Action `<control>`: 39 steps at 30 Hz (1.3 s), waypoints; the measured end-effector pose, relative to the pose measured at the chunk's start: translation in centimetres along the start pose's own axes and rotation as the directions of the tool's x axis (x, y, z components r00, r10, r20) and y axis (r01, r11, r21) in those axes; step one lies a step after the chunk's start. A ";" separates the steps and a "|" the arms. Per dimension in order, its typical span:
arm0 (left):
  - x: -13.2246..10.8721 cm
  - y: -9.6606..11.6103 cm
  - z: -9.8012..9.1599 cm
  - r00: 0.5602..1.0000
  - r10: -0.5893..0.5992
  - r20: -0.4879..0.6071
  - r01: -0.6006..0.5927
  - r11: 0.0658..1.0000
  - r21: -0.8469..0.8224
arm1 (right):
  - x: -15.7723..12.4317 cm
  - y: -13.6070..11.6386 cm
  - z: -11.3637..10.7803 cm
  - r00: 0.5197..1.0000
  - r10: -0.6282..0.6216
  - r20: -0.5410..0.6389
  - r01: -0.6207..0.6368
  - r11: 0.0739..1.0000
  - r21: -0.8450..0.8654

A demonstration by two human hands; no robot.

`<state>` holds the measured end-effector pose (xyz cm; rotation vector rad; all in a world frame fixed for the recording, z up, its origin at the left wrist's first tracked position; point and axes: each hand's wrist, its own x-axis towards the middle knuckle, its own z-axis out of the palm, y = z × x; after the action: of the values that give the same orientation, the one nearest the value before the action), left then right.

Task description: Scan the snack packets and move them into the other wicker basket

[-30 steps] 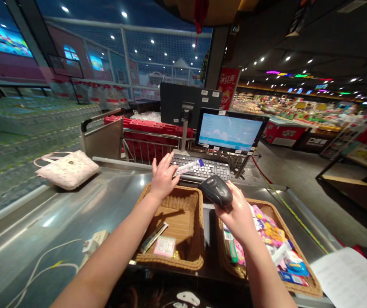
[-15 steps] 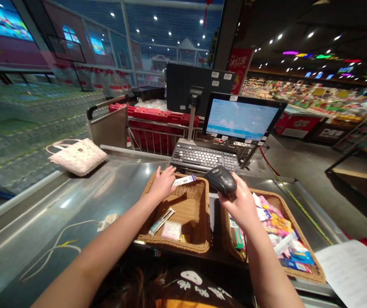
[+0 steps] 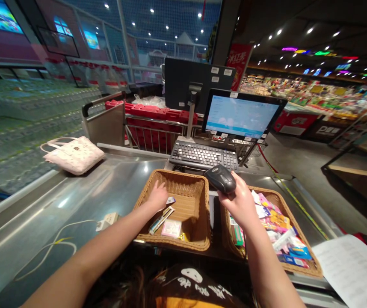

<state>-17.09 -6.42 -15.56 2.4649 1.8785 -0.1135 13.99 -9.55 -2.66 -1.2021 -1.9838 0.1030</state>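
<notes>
My left hand (image 3: 158,196) is inside the left wicker basket (image 3: 206,214), its fingers apart. A slim white and purple packet (image 3: 171,200) shows partly from beneath that hand, the rest hidden. Nearer the front of this basket lie a narrow stick-shaped packet (image 3: 162,220), a pale pink box (image 3: 171,228) and a small gold item (image 3: 184,236). My right hand (image 3: 239,201) is closed around a black barcode scanner (image 3: 221,179), held above the gap between the baskets, with its head toward the left basket.
To the right, another wicker basket (image 3: 313,261) holds many colourful packets. Beyond the hands stand a keyboard (image 3: 204,155) and a lit monitor (image 3: 243,116). A pale handbag (image 3: 76,157) and a white plug with cable (image 3: 108,221) lie on the metal counter; a paper sheet (image 3: 353,269) lies at right.
My left hand has moved down and nearer into the left basket with the white and purple packet, and its fingers have come off it. The right hand still holds the scanner, nearly unmoved.
</notes>
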 end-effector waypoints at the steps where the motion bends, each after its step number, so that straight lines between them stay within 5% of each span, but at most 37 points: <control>1: 0.0 -0.1 0.6 1.000 -0.008 0.017 0.008 1.000 -0.001 | 0.0 0.0 0.0 1.000 0.000 0.000 0.000 1.000 0.002; 11: 0.0 0.1 3.7 0.965 -0.068 0.252 0.064 0.998 0.024 | -0.3 -0.6 0.8 0.999 0.003 0.051 -0.006 0.998 0.057; 16: 0.0 1.0 2.6 0.946 -0.068 0.318 0.054 0.997 0.052 | -0.9 -0.5 1.2 0.995 0.032 0.092 -0.039 0.996 0.076; 19: 0.6 2.3 0.5 0.966 -0.016 0.256 0.003 0.999 0.050 | -1.2 0.1 0.6 0.995 0.060 0.077 -0.065 0.996 0.065; 23: 2.2 6.6 -3.4 0.985 0.173 -0.029 -0.174 0.984 -0.037 | -1.5 1.8 -1.3 0.997 0.073 0.019 -0.073 0.997 0.019; 25: 3.1 9.9 -5.1 0.937 0.265 -0.226 -0.293 0.951 -0.101 | -1.7 2.7 -2.6 0.996 0.091 -0.026 -0.091 0.996 -0.012; 27: 3.9 13.6 -6.2 0.896 0.324 -0.303 -0.383 0.910 -0.159 | -2.1 3.6 -4.0 0.990 0.118 -0.079 -0.122 0.992 -0.043; 33: 6.1 23.2 -5.8 0.849 0.464 -0.253 -0.524 0.800 -0.291 | -3.4 6.1 -7.8 0.961 0.164 -0.224 -0.192 0.976 -0.106; 39: 8.0 27.4 -3.8 0.857 0.472 -0.204 -0.514 0.809 -0.285 | -4.7 8.0 -9.9 0.950 0.193 -0.246 -0.231 0.963 -0.138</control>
<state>11.59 -5.69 -12.74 2.6539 1.0955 0.3529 27.37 -11.98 -2.21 -1.4645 -1.6824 -0.0925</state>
